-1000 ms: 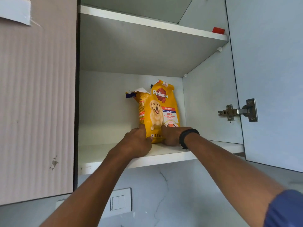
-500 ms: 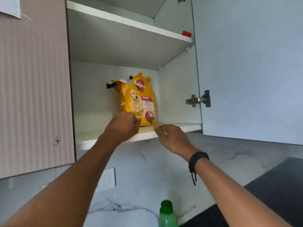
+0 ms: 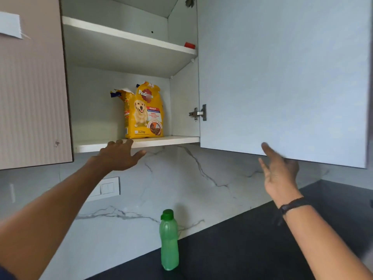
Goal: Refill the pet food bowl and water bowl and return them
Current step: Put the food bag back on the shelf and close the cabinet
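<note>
Your left hand (image 3: 119,155) is spread open and empty, fingertips at the front lip of the lower shelf (image 3: 161,140), just below and in front of the yellow pet food bag (image 3: 144,112). Your right hand (image 3: 279,174) is also open and empty, fingers raised toward the bottom edge of the open cabinet door (image 3: 282,77), close to it; whether they touch it is unclear.

The bag stands upright on the shelf above your left hand, well apart from your right, with its base close to the shelf's front edge. If you swing that door shut, its inner face may catch the bag if it sits too far forward, tipping it. The top looks torn and loosely folded, so a tipped bag could spill kibble onto the black counter (image 3: 262,249) below both hands. Its fill level cannot be seen from here.

Below and between your hands a green bottle (image 3: 169,241) stands capped on the counter, showing pale green liquid up to its shoulder. Drop either arm carelessly and you could knock it over; the cap looks closed, so a leak seems unlikely.

No food bowl or water bowl is in view, so refilling cannot be judged done. A small red object (image 3: 189,45) sits on the upper shelf, above everything else.
</note>
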`<action>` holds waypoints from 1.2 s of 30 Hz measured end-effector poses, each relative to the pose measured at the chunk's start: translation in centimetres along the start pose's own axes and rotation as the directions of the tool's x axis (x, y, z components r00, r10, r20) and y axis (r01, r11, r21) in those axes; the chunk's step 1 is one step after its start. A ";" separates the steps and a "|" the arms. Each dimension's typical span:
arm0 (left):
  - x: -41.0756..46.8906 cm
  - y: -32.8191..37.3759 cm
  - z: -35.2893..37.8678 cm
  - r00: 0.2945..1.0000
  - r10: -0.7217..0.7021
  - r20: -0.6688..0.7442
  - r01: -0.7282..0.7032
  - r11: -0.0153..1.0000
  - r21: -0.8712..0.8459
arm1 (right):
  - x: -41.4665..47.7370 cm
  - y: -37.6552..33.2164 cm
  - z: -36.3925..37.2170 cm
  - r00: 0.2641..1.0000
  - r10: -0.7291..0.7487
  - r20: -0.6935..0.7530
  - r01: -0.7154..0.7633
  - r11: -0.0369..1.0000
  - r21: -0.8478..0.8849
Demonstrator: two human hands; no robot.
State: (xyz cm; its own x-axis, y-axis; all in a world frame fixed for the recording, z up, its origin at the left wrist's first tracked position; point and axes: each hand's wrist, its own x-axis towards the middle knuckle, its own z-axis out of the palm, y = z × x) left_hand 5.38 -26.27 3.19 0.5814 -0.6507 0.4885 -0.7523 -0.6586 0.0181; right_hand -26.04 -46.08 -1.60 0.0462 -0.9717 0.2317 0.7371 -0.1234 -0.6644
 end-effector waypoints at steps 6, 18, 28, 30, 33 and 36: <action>-5.9 9.1 -3.1 0.977 0.203 -0.062 -0.210 0.875 -0.436 | 0.7 -1.0 -2.7 0.997 -0.074 0.026 0.074 0.997 0.008; -16.4 14.3 -13.9 0.875 0.136 -0.465 -0.474 0.436 -0.765 | -10.8 6.0 2.9 0.775 -0.423 0.470 0.536 0.834 -0.133; -12.8 4.9 -9.4 0.728 -0.189 -0.659 -0.156 0.890 -0.428 | -11.3 9.0 10.7 0.572 -0.459 0.680 0.657 0.753 -0.045; -12.1 3.8 -8.1 0.690 -0.103 -0.716 -0.097 0.968 -0.233 | -11.2 9.8 12.6 0.526 -0.487 0.697 0.698 0.716 -0.026; -10.9 2.9 -6.7 0.666 0.173 -0.726 0.019 0.969 0.248 | -10.9 11.1 15.2 0.443 -0.511 0.736 0.772 0.636 -0.023; -9.9 1.7 -6.1 0.697 0.262 -0.668 0.020 0.923 0.383 | -10.7 12.8 17.4 0.365 -0.508 0.780 0.835 0.550 -0.032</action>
State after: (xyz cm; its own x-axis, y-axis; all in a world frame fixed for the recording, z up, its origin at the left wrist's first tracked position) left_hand -3.59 -18.63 3.74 0.0015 -0.3735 0.9276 -0.5641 -0.7662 -0.3076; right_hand -5.36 -33.71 -0.19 0.1681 -0.1343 0.9766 0.4222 -0.8854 -0.1945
